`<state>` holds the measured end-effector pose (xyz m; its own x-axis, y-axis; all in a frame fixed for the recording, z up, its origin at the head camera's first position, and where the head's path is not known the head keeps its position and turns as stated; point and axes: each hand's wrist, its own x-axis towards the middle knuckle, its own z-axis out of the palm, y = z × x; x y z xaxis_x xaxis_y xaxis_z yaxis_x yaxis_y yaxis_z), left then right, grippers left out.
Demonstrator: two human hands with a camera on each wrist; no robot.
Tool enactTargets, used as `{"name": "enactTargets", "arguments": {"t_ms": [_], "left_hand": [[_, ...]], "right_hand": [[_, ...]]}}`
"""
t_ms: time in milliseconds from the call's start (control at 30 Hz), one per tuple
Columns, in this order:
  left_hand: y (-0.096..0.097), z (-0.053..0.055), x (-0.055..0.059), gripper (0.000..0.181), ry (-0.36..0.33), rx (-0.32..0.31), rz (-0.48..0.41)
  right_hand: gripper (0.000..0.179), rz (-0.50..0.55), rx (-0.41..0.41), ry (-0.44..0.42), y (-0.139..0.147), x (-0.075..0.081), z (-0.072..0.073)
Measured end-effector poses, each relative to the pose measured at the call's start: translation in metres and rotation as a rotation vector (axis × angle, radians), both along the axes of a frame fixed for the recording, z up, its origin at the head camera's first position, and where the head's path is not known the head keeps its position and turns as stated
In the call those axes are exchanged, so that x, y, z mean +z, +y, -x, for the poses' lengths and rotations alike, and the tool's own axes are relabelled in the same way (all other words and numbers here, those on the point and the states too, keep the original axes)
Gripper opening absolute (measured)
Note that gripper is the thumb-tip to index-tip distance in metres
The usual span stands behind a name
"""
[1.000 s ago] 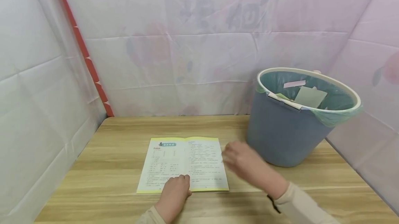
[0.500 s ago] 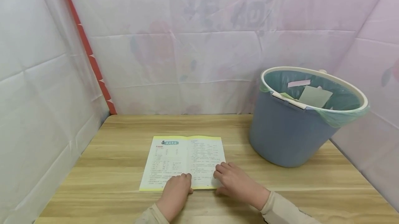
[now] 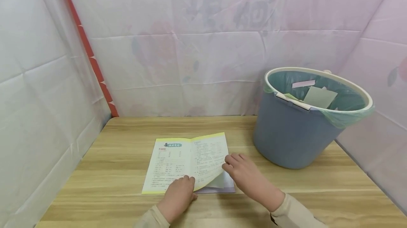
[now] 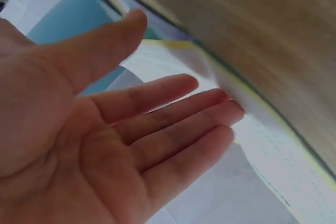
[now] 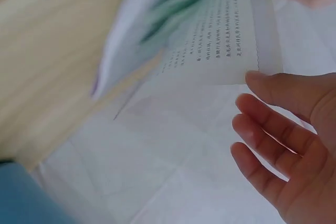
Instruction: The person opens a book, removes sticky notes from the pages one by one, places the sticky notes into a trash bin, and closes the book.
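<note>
An open booklet (image 3: 168, 164) with printed text and yellow page borders lies on the wooden table. My left hand (image 3: 178, 196) rests on its lower edge near the fold; in the left wrist view the fingers (image 4: 178, 135) are fairly straight, with the thumb spread apart. At the booklet's right side, my right hand (image 3: 249, 178) pinches the lower right corner of the right-hand page (image 3: 208, 161), which is lifted and curved. The right wrist view has the thumb (image 5: 286, 87) at that page's corner. Beneath the raised page, a purple-edged leaf (image 3: 219, 185) with a green picture shows.
To the right of the booklet stands a blue-grey bin (image 3: 286, 139) with a cream rim and a green liner, holding scraps of paper (image 3: 319, 97). White sheeting with faint floral print (image 3: 152, 62) encloses the table (image 3: 127, 132) at the back and sides.
My right hand came in from near the bin to the booklet's lower right corner, then raised the page there, uncovering the leaf below. The left hand stays at the fold.
</note>
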<state>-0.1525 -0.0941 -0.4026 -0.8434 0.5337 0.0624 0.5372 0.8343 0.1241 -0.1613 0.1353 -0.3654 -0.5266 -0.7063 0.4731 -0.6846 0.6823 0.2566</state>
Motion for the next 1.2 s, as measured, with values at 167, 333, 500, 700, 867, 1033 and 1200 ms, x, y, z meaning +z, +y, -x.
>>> {"name": "enactTargets", "arguments": {"t_ms": [167, 333, 500, 700, 867, 1033, 1200], "left_hand": [[0.001, -0.005, 0.018, 0.033, 0.103, -0.065, -0.007], [0.012, -0.024, 0.04, 0.022, 0.285, -0.216, -0.021], [0.023, -0.038, 0.029, 0.031, 0.466, -0.397, 0.011], [0.033, -0.048, 0.009, 0.061, 0.32, -0.29, 0.116], [0.035, -0.049, 0.005, 0.067, 0.191, -0.112, 0.15], [0.033, -0.047, 0.006, 0.075, 0.255, 0.009, 0.208], [0.03, -0.04, 0.003, 0.075, 0.267, 0.104, 0.245]], "right_hand": [[0.032, 0.041, 0.0, 0.039, -0.013, 0.014, 0.0], [0.033, 0.147, 0.036, 0.08, -0.028, 0.018, -0.001], [0.036, 0.187, 0.051, 0.053, -0.04, 0.02, -0.004], [0.047, 0.174, 0.101, -0.031, -0.045, 0.018, -0.007], [0.049, 0.205, 0.162, -0.042, -0.046, 0.015, -0.006], [0.055, 0.26, 0.192, -0.065, -0.043, 0.011, -0.001], [0.041, 0.321, 0.072, -0.155, -0.035, 0.003, 0.014]]}}
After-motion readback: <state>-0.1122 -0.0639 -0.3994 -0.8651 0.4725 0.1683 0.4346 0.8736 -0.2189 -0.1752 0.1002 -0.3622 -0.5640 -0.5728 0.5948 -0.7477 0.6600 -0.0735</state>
